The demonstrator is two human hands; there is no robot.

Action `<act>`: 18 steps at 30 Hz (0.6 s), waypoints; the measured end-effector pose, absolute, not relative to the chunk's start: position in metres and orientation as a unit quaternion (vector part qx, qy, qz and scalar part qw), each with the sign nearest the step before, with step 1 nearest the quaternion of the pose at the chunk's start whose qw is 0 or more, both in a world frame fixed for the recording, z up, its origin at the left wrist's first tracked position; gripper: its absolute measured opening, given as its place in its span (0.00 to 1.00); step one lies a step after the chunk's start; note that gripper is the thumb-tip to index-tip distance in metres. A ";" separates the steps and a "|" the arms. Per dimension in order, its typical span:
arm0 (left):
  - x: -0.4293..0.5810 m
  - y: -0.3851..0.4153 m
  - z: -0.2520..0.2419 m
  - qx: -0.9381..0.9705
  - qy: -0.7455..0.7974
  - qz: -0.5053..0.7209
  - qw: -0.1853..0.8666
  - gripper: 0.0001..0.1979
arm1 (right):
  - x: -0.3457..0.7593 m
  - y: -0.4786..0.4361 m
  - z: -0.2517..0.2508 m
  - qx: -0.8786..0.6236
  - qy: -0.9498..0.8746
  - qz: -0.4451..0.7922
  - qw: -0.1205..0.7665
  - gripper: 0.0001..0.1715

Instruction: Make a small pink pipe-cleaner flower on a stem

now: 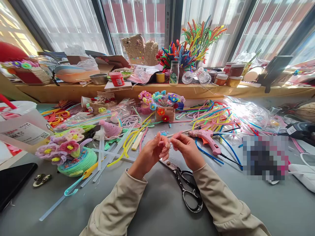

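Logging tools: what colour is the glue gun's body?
Pink; the glue gun shows best in the head view.

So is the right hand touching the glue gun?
Cannot tell. The head view shows the right hand beside the glue gun, but no clear contact or gap.

A small silvery piece (pixel 171 145), glinting between the left grip (pixel 150 154) and the right grip (pixel 189 149), sitting close under the right one, showing only in part, its full outline being too small to read.
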State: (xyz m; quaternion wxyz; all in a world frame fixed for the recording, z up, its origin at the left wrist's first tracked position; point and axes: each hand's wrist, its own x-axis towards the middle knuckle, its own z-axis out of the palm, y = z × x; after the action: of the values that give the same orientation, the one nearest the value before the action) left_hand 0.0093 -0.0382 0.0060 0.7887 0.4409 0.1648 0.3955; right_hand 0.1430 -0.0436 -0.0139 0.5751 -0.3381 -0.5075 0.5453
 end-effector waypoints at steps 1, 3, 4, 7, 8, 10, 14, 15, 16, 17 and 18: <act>0.009 -0.038 0.006 0.434 0.166 0.393 0.794 0.19 | 0.143 -0.044 -0.013 -0.340 -0.514 0.542 0.572 0.06; 0.009 -0.038 0.007 0.427 0.177 0.387 0.798 0.18 | 0.142 -0.044 -0.012 -0.345 -0.526 0.532 0.566 0.06; 0.009 -0.038 0.007 0.426 0.185 0.384 0.798 0.18 | 0.142 -0.044 -0.012 -0.349 -0.529 0.528 0.565 0.06; 0.009 -0.038 0.007 0.428 0.216 0.380 0.791 0.18 | 0.142 -0.045 -0.011 -0.359 -0.534 0.520 0.561 0.06; 0.009 -0.037 0.007 0.432 0.223 0.379 0.788 0.18 | 0.142 -0.045 -0.011 -0.359 -0.535 0.523 0.559 0.07; 0.009 -0.037 0.006 0.443 0.229 0.371 0.783 0.19 | 0.143 -0.045 -0.011 -0.354 -0.534 0.534 0.553 0.08; 0.010 -0.038 0.005 0.469 0.226 0.341 0.783 0.20 | 0.143 -0.045 -0.014 -0.344 -0.523 0.559 0.543 0.11; 0.010 -0.038 0.005 0.479 0.225 0.336 0.779 0.21 | 0.143 -0.045 -0.015 -0.342 -0.520 0.564 0.542 0.11; 0.011 -0.038 0.005 0.490 0.226 0.334 0.773 0.21 | 0.143 -0.044 -0.015 -0.341 -0.517 0.569 0.542 0.11; 0.011 -0.039 0.005 0.503 0.231 0.331 0.764 0.21 | 0.144 -0.044 -0.016 -0.339 -0.514 0.573 0.540 0.11; 0.012 -0.039 0.004 0.519 0.239 0.327 0.753 0.21 | 0.144 -0.043 -0.016 -0.340 -0.514 0.577 0.537 0.11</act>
State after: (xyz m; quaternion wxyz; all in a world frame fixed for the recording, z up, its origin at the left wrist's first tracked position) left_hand 0.0119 -0.0394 0.0045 0.7527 0.5189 0.2390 0.3271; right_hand 0.1440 -0.0431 -0.0160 0.5366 -0.3396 -0.5138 0.5769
